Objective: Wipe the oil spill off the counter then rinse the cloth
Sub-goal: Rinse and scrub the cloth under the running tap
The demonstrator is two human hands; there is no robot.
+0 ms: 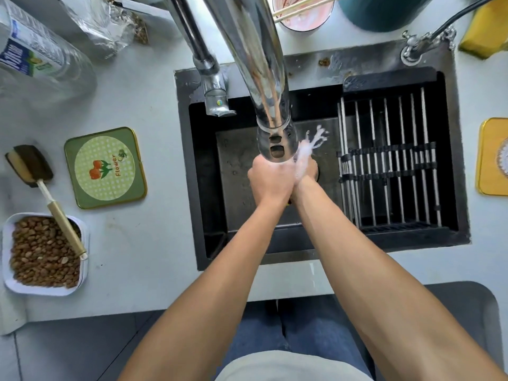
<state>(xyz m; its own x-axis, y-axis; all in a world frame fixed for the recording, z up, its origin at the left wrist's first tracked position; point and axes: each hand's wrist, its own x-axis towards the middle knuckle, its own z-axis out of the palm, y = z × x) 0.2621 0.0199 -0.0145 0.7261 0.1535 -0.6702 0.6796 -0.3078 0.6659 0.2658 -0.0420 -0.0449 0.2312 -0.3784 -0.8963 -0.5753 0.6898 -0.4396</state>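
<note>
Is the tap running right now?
On: water splashes white off the hands held together under the faucet spout.

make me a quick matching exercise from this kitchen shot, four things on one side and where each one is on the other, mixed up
Things:
1. green coaster
2. tray of nuts
3. drying rack
4. yellow sponge

Places:
A. inside the sink, on its right side
B. on the counter at the far right, behind the sink
C. on the counter left of the sink, beside the brush
D. near the left front edge of the counter, with the brush handle resting over it

Pairs: 1-C, 2-D, 3-A, 4-B
</note>
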